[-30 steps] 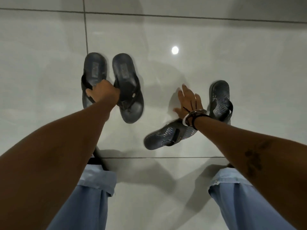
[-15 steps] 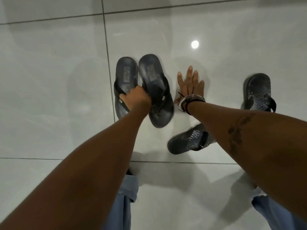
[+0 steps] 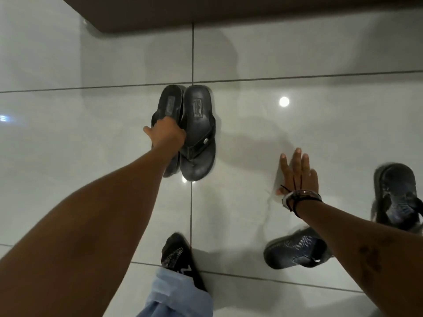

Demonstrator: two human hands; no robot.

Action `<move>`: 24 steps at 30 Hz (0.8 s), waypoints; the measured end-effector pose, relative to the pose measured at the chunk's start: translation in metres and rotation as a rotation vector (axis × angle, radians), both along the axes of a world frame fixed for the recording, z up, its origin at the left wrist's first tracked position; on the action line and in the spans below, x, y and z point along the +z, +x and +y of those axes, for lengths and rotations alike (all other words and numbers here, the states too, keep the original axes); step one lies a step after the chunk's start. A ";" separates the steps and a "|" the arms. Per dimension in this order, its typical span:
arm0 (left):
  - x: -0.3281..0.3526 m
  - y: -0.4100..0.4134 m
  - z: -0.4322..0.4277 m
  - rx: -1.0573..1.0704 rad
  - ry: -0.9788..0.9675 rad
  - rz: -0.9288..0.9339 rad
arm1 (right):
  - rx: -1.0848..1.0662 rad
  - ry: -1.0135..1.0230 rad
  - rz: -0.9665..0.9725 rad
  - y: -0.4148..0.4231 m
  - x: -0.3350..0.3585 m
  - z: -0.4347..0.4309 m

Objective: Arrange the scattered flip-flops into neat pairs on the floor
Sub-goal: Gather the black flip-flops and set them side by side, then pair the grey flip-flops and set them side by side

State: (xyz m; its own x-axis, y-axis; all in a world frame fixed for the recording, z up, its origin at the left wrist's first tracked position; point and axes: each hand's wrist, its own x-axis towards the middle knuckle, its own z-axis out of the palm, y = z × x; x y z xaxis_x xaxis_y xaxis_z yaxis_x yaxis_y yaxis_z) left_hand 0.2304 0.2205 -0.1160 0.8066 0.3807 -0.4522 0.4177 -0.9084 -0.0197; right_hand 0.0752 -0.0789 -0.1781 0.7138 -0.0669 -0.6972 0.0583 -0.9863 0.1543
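Two plain black flip-flops lie side by side at the centre of the floor. My left hand (image 3: 165, 135) grips the left flip-flop (image 3: 169, 104) at its strap, and the right flip-flop (image 3: 198, 131) touches it. My right hand (image 3: 297, 173) rests flat on the tiles with fingers spread and holds nothing. Two patterned dark flip-flops lie apart at the right: one patterned flip-flop (image 3: 295, 250) points sideways under my right forearm, the other patterned flip-flop (image 3: 398, 197) stands near the right edge.
A dark brown wall base or furniture edge (image 3: 229, 10) runs along the top. My shoe (image 3: 178, 255) and a jeans cuff (image 3: 178, 291) sit at the bottom centre. Glossy pale tiles (image 3: 68, 133) surround everything.
The black pair has moved farther from me, and its two flip-flops now sit close together. My right hand has moved from beside the pair toward the patterned flip-flops.
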 end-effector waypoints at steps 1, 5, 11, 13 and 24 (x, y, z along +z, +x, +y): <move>-0.003 0.007 0.000 0.008 -0.005 0.006 | -0.003 0.003 -0.001 0.000 -0.001 -0.001; -0.011 0.023 -0.010 0.025 -0.027 0.038 | -0.004 0.019 0.000 0.000 -0.002 -0.003; -0.016 0.012 -0.028 0.062 -0.039 0.084 | -0.005 0.017 0.048 0.004 0.007 -0.002; -0.013 0.003 -0.034 0.066 -0.016 0.088 | -0.023 0.028 0.077 0.005 0.011 -0.001; 0.008 -0.190 -0.214 0.191 -0.143 0.069 | -0.369 0.290 0.061 0.010 0.058 -0.135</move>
State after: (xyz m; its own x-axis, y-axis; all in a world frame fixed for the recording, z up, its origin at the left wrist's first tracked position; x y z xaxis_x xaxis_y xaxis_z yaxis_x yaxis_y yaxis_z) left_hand 0.0408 0.0062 -0.1085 0.6913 0.4514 -0.5642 0.5841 -0.8088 0.0686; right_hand 0.0853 -0.2143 -0.1202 0.6361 -0.1051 -0.7644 -0.3041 -0.9446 -0.1232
